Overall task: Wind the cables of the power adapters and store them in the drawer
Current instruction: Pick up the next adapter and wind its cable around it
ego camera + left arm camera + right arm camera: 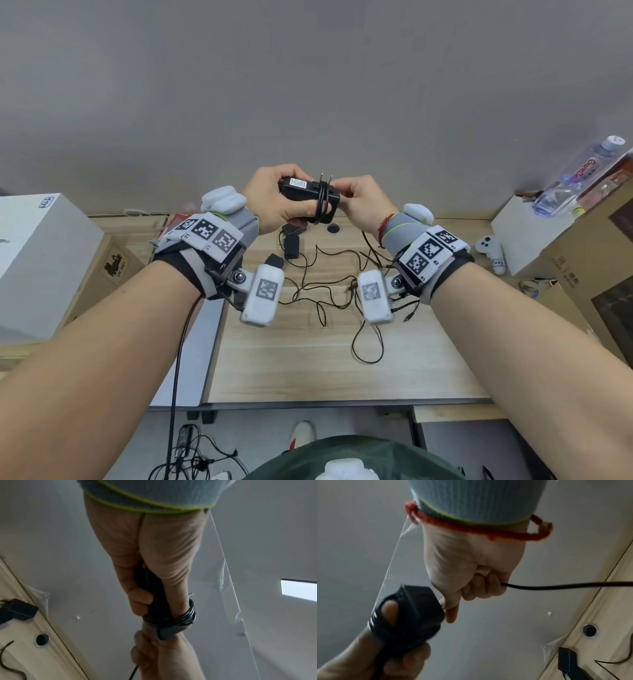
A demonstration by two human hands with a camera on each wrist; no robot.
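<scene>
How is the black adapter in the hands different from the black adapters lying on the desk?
The held adapter is up in the air, gripped by the left hand; the desk adapters lie flat on the wooden desk. The held adapter has cable loops around its body, with the right hand gripping its cable; the desk adapters' cables sprawl loose and tangled. All are black and boxy.

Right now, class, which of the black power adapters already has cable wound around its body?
The adapter held up between the left hand and right hand; coils wrap it. The adapters on the desk trail loose cables.
</scene>
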